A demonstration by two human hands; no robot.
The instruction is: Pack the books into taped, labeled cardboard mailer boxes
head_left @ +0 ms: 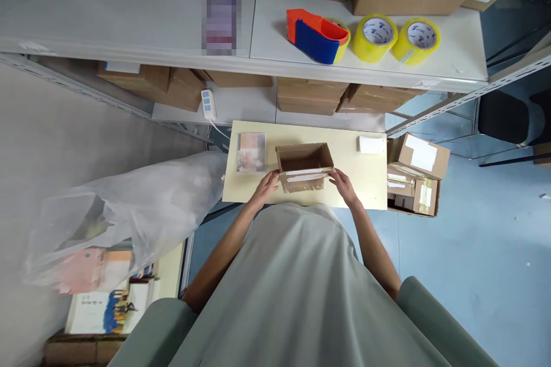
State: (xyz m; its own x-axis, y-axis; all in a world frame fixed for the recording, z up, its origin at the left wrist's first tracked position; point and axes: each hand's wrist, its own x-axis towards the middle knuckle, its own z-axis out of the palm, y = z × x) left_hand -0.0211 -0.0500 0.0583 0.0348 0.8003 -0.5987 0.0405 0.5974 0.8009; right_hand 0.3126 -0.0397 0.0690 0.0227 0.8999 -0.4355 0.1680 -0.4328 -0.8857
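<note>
Holding box (302,186), 2 hands (267,184) (342,184) near table edge (368,203)

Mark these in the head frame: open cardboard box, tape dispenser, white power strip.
Open cardboard box (303,185): head view, outer wall nearest the person.
Tape dispenser (316,43): head view, blue side.
White power strip (208,104): head view, middle of its upper face.
</note>
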